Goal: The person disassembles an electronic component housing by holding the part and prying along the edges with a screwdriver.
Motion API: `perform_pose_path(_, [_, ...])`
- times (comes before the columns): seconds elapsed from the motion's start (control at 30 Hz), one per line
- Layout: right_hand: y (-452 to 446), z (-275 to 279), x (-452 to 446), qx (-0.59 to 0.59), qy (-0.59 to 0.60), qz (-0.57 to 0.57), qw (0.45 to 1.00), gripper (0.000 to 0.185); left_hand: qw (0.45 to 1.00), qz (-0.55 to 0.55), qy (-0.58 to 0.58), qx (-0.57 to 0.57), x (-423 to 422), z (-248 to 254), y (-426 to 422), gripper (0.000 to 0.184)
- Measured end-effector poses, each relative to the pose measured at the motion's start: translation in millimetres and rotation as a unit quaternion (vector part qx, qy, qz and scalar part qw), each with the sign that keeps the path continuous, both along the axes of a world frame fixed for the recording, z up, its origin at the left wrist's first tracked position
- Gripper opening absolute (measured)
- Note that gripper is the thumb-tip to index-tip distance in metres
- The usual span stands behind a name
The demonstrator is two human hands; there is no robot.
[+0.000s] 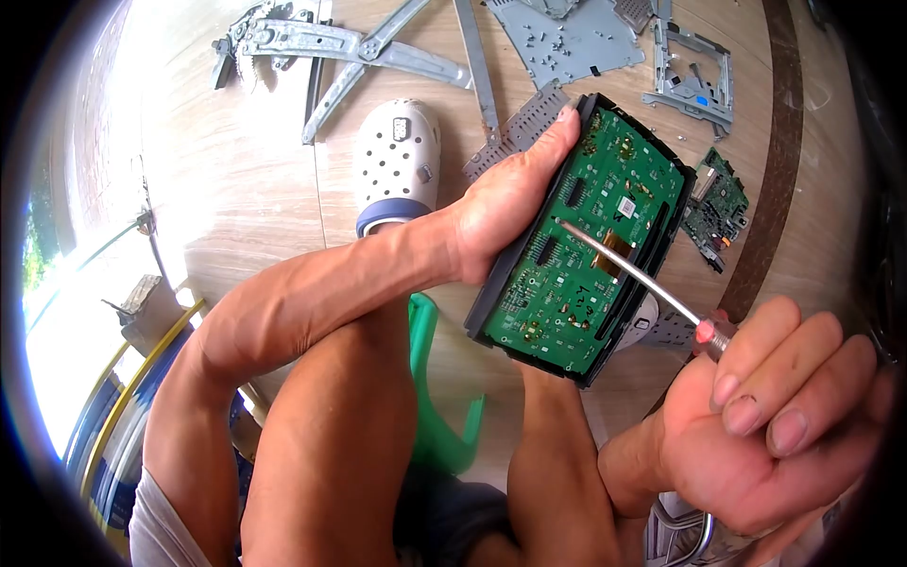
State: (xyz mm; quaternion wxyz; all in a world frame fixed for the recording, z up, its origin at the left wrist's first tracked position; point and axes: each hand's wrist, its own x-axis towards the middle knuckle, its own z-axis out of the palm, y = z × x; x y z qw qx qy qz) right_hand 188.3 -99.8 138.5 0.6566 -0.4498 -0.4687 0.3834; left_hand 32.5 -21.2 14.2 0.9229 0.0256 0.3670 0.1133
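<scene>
2 hands, 1 tool, 1 main pc. Framed green PCB (pixel 572 293) is btwn the hands, tilted; L hand (pixel 501 203) is part-curled on it, thumb along 1 long edge, other fingers hidden underneath. R hand (pixel 765 425) is clenched round 1 screwdriver (pixel 652 283), handle mostly covered; tip is over PCB's L-hand half, can't tell if touching. On PCB: 1 white label (pixel 626 207), 1 amber patch (pixel 619 244) part-hidden by shaft. Just beyond L hand: 1 perforated metal pc (pixel 520 132), partly covered; farther, 1 grey plate (pixel 567 42) cut off at top, w/ screws too small to count. Up from R hand, past PCB: 1 loose PCB (pixel 715 203), then 1 metal bracket (pixel 694 76). 2 white clogs: 1 (pixel 400 156) L of L hand, other mostly hidden under PCB. Past it, 1 metal linkage (pixel 312 40). Room: floor (pixel 335 189) runs wide beyond L forearm; shaft spans gap btwn R hand & PCB edge.
</scene>
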Motion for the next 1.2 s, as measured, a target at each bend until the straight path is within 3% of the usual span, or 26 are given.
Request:
perform_pose_path(0.67, [4.9,7.2,-12.9,-0.034,0.038,0.036,0.998,0.037,0.999,0.036,-0.003,-0.028,1.2,-5.2,-0.8,0.067])
perform_pose_path(0.97, [12.9,-8.8,-14.9,-0.044,-0.056,-0.094,0.993,0.051,1.0,0.026,0.006,0.002,-4.1,-10.1,-0.6,0.071])
perform_pose_path(1.07, [17.7,-4.7,-37.2,-0.061,0.003,-0.192,0.979,0.052,1.0,0.016,0.001,0.009,-6.1,-11.1,-0.3,0.072])
perform_pose_path(1.2, [20.1,-5.4,-47.5,-0.059,0.017,-0.225,0.972,0.042,0.999,0.029,0.023,0.012,-2.2,-8.3,-1.0,0.069])
